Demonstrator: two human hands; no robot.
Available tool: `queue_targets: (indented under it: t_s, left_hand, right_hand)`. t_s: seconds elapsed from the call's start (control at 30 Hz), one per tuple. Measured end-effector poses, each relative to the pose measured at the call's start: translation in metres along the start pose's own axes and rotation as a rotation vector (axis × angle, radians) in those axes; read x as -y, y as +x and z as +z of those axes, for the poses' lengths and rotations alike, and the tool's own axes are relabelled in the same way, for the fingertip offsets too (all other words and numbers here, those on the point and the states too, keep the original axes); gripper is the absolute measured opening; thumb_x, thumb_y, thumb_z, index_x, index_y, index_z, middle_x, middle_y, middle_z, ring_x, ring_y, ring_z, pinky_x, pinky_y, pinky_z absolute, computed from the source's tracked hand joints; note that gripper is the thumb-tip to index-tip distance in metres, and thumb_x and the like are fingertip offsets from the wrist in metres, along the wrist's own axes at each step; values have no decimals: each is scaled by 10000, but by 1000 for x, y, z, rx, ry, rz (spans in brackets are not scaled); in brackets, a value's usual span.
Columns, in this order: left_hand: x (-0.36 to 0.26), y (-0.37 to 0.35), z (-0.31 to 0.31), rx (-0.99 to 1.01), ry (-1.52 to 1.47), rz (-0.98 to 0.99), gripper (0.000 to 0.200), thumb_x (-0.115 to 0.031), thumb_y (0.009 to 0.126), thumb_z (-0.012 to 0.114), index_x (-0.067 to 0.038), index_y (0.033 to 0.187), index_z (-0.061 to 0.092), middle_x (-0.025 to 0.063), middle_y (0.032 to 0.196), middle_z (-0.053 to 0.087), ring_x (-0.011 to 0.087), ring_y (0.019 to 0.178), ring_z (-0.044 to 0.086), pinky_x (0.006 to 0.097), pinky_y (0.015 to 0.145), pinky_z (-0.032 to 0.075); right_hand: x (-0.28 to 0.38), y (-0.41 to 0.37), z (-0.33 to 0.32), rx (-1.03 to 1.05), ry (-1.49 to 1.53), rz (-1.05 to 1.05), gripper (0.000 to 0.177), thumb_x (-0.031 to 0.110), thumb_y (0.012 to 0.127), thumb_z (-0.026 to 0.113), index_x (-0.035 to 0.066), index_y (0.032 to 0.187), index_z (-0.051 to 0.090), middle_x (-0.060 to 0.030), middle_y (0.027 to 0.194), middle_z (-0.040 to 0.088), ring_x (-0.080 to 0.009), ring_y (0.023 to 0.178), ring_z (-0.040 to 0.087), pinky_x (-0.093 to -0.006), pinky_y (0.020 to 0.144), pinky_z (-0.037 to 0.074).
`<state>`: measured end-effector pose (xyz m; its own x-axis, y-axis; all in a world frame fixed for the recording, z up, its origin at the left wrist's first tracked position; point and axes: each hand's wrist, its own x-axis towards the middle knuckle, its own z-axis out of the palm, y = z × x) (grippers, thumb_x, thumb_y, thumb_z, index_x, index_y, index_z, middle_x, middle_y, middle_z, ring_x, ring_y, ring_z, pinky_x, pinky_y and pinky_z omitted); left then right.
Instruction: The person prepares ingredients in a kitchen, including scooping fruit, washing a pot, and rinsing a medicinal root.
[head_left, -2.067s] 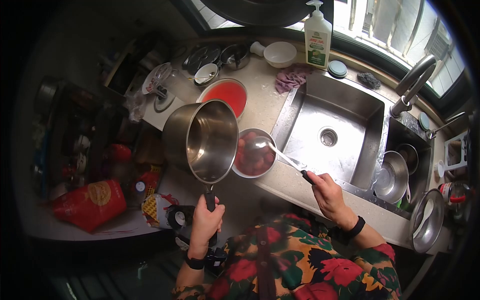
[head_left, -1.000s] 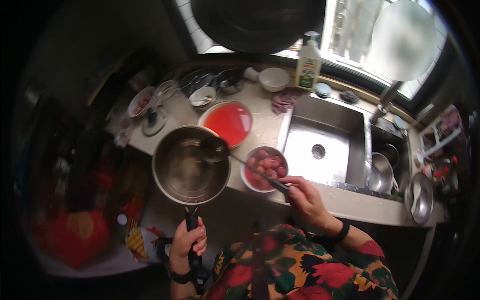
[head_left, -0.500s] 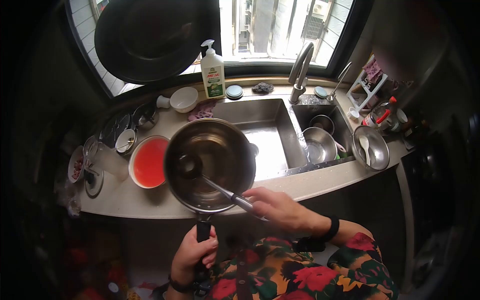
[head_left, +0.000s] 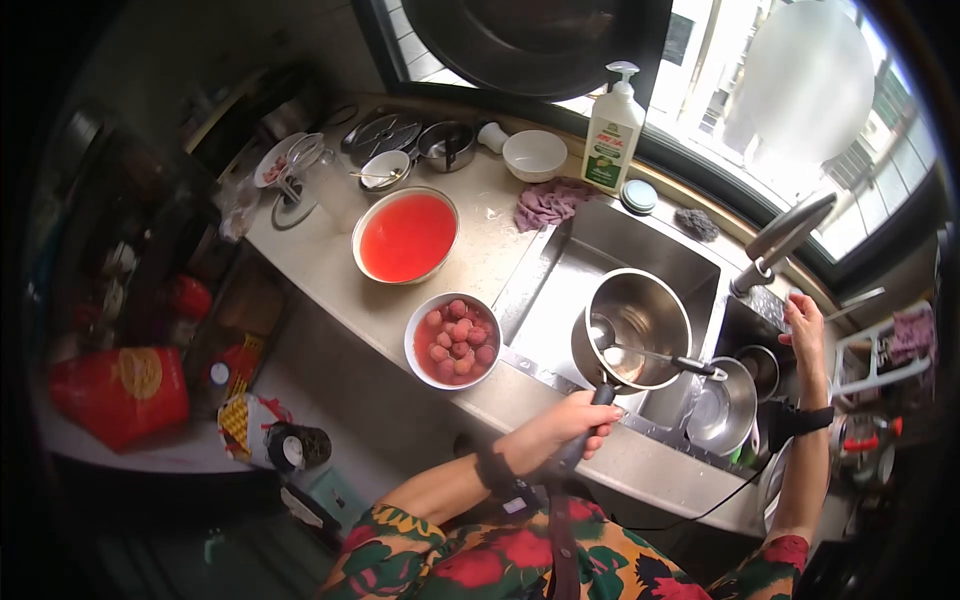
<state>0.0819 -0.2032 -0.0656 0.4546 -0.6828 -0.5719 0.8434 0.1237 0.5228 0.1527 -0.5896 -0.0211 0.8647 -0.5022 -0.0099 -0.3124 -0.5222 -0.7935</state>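
My left hand (head_left: 575, 425) is wrapped round the black handle of a steel saucepan (head_left: 640, 375), which I hold over the large sink basin. Inside the pan leans a ladle (head_left: 655, 355), its bowl down and its grey-and-black handle sticking out over the right rim. Away to the right, my right hand (head_left: 803, 325) is raised close to the curved steel faucet (head_left: 800, 225), fingers apart and nothing in them. On the counter left of the sink stands a bowl of round reddish fruit in liquid (head_left: 455, 342). Behind it sits a larger bowl of red liquid (head_left: 408, 237).
A pump bottle (head_left: 612, 140), a purple cloth (head_left: 550, 203) and a white bowl (head_left: 535, 157) line the back of the sink. The smaller basin holds a metal bowl (head_left: 722, 405). A large dark wok (head_left: 530, 45) leans against the window.
My right hand has let go of the ladle and moved right towards the faucet. The saucepan now hangs over the sink, and the fruit bowl it covered shows. The view has swung and tilted.
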Motion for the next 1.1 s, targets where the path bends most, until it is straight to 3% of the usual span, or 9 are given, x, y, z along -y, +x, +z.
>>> queue_targets:
  t_s: [0.13, 0.43, 0.47, 0.67, 0.83, 0.9, 0.93, 1.0, 1.1]
  left_hand:
    - [11, 41, 3, -69, 1, 13, 218, -198, 808, 567, -89, 712, 404, -14, 565, 443, 57, 394, 419, 209, 326, 367]
    - [19, 101, -8, -204, -17, -78, 229, -202, 805, 576, -72, 734, 401, -2, 535, 445, 80, 391, 430, 227, 331, 378]
    - [20, 106, -12, -213, -22, -72, 229, -202, 805, 576, -72, 734, 401, -2, 535, 445, 80, 391, 430, 227, 331, 378]
    - [12, 127, -21, -230, 78, -83, 239, -200, 812, 561, -52, 715, 400, 22, 544, 471, 92, 373, 439, 237, 325, 392]
    - [30, 139, -40, -449, 702, 147, 369, -171, 721, 586, 50, 986, 456, 162, 787, 545, 219, 563, 566, 300, 451, 466]
    - [30, 132, -39, -543, 981, 257, 398, -185, 707, 586, 35, 1019, 474, 210, 932, 549, 319, 858, 552, 372, 756, 427]
    - [30, 130, -41, -538, 927, 280, 392, -203, 706, 594, 22, 1008, 484, 201, 902, 561, 323, 831, 560, 376, 730, 436]
    - [9, 109, -21, -559, 1049, 237, 286, -155, 710, 548, 28, 923, 498, 235, 886, 565, 380, 859, 540, 425, 739, 423]
    - [9, 106, -22, -566, 1083, 143, 409, -215, 715, 597, 5, 1040, 482, 218, 930, 574, 348, 896, 550, 387, 753, 436]
  right_hand:
    - [-56, 74, 21, -44, 61, 114, 500, 319, 860, 441, 88, 1288, 325, -68, 1128, 464, -144, 804, 491, -265, 506, 474]
    - [-103, 142, 42, -304, -134, -418, 240, 182, 859, 421, 54, 1022, 542, -46, 772, 572, -91, 616, 501, -240, 504, 379]
    - [-97, 140, 35, -143, 60, -81, 217, 162, 856, 424, 43, 988, 549, -6, 671, 536, -74, 555, 456, -234, 486, 348]
    - [-178, 190, 44, -90, 339, -380, 202, 268, 852, 522, 68, 833, 506, 39, 639, 463, -34, 505, 382, -183, 425, 290]
    - [-175, 190, 23, -57, 452, 130, 336, 343, 813, 570, 28, 927, 553, -73, 860, 582, -155, 805, 546, -267, 706, 438]
    - [-223, 209, 26, -188, -858, -538, 280, 300, 833, 510, 81, 992, 580, -128, 1002, 587, -302, 912, 549, -370, 790, 439]
    - [-249, 226, 34, -328, -602, -574, 254, 313, 835, 519, 97, 950, 588, -113, 922, 604, -249, 802, 580, -339, 678, 477]
    - [-144, 162, 41, -190, 336, 113, 264, 334, 850, 504, 91, 914, 584, -66, 811, 583, -152, 666, 557, -275, 532, 467]
    - [-144, 157, 45, -160, 503, 100, 277, 309, 865, 481, 56, 944, 561, -11, 711, 514, -79, 577, 482, -218, 451, 417]
